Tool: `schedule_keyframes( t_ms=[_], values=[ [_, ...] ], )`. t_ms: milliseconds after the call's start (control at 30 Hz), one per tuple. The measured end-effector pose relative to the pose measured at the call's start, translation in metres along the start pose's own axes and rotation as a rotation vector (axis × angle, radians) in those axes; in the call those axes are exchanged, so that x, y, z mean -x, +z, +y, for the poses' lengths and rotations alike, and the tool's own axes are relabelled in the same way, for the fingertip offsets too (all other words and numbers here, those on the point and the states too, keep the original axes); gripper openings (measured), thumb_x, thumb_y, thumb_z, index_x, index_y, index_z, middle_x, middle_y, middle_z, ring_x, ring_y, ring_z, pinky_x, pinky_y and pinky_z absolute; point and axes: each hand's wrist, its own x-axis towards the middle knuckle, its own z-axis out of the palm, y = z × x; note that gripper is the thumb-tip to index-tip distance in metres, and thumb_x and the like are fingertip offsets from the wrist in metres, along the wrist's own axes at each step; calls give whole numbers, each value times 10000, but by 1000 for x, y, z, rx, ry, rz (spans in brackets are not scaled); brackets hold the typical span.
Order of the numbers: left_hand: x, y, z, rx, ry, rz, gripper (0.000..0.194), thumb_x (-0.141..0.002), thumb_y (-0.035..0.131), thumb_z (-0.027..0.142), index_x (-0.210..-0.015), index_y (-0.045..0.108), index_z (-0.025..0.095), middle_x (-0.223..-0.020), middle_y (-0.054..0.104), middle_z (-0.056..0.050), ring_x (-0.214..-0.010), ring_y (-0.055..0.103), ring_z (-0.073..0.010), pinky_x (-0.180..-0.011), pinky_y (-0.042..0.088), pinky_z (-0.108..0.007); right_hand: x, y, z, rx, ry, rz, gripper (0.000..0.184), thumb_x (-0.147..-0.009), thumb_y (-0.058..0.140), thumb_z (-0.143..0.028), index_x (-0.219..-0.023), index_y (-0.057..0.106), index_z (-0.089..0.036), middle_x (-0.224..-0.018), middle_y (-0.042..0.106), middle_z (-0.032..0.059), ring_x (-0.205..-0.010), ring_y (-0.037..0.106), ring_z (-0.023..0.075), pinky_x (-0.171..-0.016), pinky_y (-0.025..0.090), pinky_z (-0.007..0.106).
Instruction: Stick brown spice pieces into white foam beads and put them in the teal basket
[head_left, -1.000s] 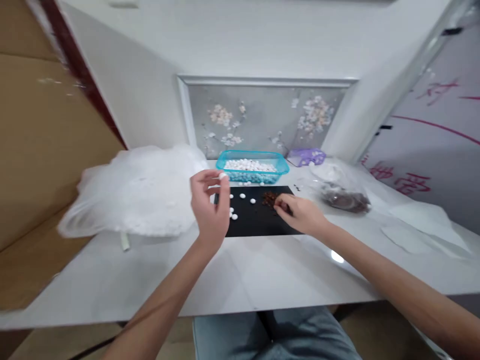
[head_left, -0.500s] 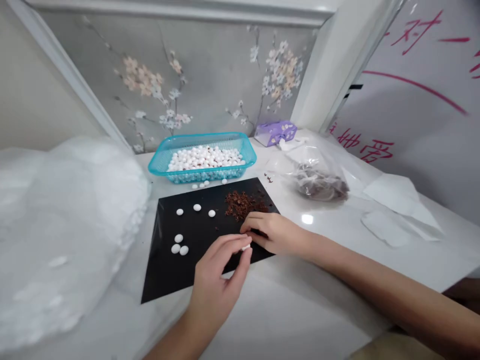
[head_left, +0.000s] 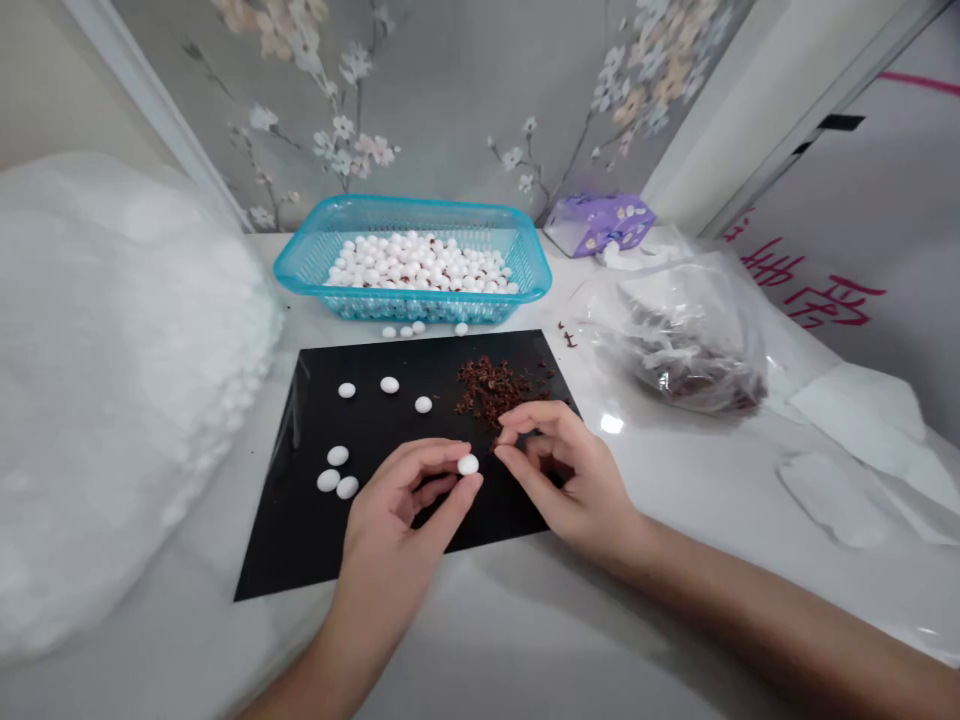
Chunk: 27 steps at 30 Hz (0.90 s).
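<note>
My left hand [head_left: 416, 520] pinches a small white egg-shaped ball [head_left: 468, 464] between thumb and fingertips, over a black mat [head_left: 300, 540]. To its right, my right hand [head_left: 566, 470] has thumb and index finger closed together. A tiny dark reddish-brown piece [head_left: 496, 446] shows at those fingertips, its shape too small to read. Just beyond the right hand lies a pile of small reddish-brown pieces [head_left: 491, 388]. Several loose white balls [head_left: 389, 385] rest on the mat's left half, three of them grouped close together [head_left: 337, 456].
Behind the mat stands a blue plastic basket [head_left: 412, 306] with many white balls, some showing brown bits. A large bag of white balls [head_left: 127, 400] bulges at left. On the right are a clear bag of brown pieces [head_left: 697, 350], a purple tissue pack [head_left: 600, 224] and white paper [head_left: 862, 410].
My hands have drawn apart, and the white ball in my left fingers now shows plainly. My right hand's fingertips have moved off it, beside the pile. The camera view has tilted down and closer.
</note>
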Motion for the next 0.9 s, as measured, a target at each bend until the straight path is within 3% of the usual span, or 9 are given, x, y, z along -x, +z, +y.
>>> schedule_keyframes(
  t_ms=[200,300,467,633,767,833,900],
  values=[
    [1,1,2,-1,-26,-43,199,-667,708,191,-864,700,215,-754,712,-10,-671,676,-126,-629,578,-178,4,5,3,12,-164,43,274,-823,479,-57,-930,329,-260,-855,550,-4,-653,540,86,-529,415,200],
    [1,1,5,-18,-56,-43,133,-658,717,201,-791,704,206,-703,716,-4,-624,676,-117,-588,565,-148,4,5,3,65,-235,41,293,-813,486,-40,-868,301,-260,-821,552,-11,-701,557,96,-562,426,205],
    [0,3,10,-21,-40,-41,46,-655,713,204,-701,709,211,-656,720,7,-563,670,-113,-539,554,-136,5,4,3,138,-263,-25,287,-827,455,-51,-754,259,-247,-758,517,-18,-666,539,93,-550,410,205],
    [0,2,13,-34,-51,-37,33,-640,719,196,-659,715,222,-622,713,14,-526,658,-116,-508,550,-149,6,0,2,210,-243,-178,307,-845,402,-81,-672,197,-231,-689,435,-25,-585,436,79,-507,347,201],
    [0,1,14,-50,-50,-46,29,-631,725,203,-639,712,228,-608,710,12,-504,649,-129,-483,553,-178,5,-4,0,320,-315,-244,277,-847,362,-85,-671,202,-227,-662,414,-40,-525,354,74,-447,279,204],
    [0,2,14,-54,-49,-48,27,-633,727,209,-636,710,229,-600,707,9,-507,651,-138,-483,558,-192,4,-4,-1,307,-362,-271,243,-847,354,-80,-690,245,-230,-679,440,-38,-548,391,77,-460,304,200],
    [0,2,13,-43,-42,-36,33,-637,726,203,-648,709,229,-619,712,6,-536,661,-142,-509,567,-197,3,-3,-1,234,-327,-204,196,-846,380,-74,-754,318,-235,-752,497,-22,-594,453,78,-490,354,196]
  ],
)
